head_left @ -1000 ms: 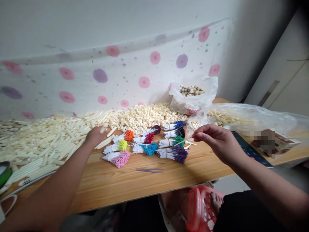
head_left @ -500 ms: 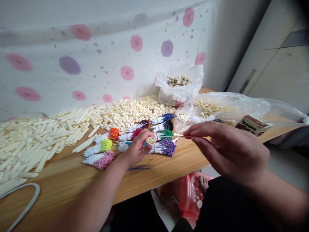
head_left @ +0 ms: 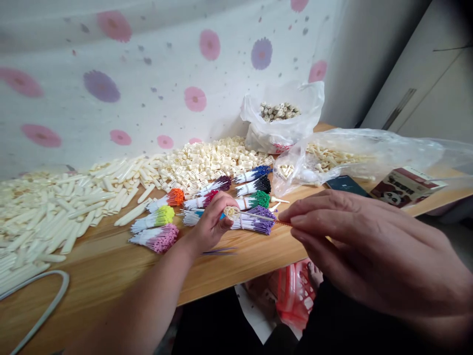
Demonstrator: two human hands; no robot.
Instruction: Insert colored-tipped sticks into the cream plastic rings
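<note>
My left hand [head_left: 212, 224] is closed around a small cream ribbed plastic piece [head_left: 231, 213], held above the wooden table [head_left: 121, 268]. My right hand [head_left: 354, 246] pinches the end of a thin stick [head_left: 264, 218] whose other end meets that cream piece. Just behind the hands lie bundles of coloured-tipped sticks: purple [head_left: 256, 224], green [head_left: 256, 199], black [head_left: 258, 186], blue [head_left: 254, 173], orange [head_left: 168, 199], yellow-green [head_left: 155, 218] and pink [head_left: 155, 239].
A heap of cream ribbed pieces [head_left: 207, 162] and long cream tubes [head_left: 55, 212] covers the table's back and left. Two plastic bags [head_left: 281, 123] [head_left: 351, 158] of parts, a phone [head_left: 345, 185] and a small box [head_left: 404, 185] sit right. A red basket [head_left: 295, 296] stands below the table edge.
My left hand left the cream pile with one piece and came toward me. My right hand drew closer, bringing the thin stick up to the piece.
</note>
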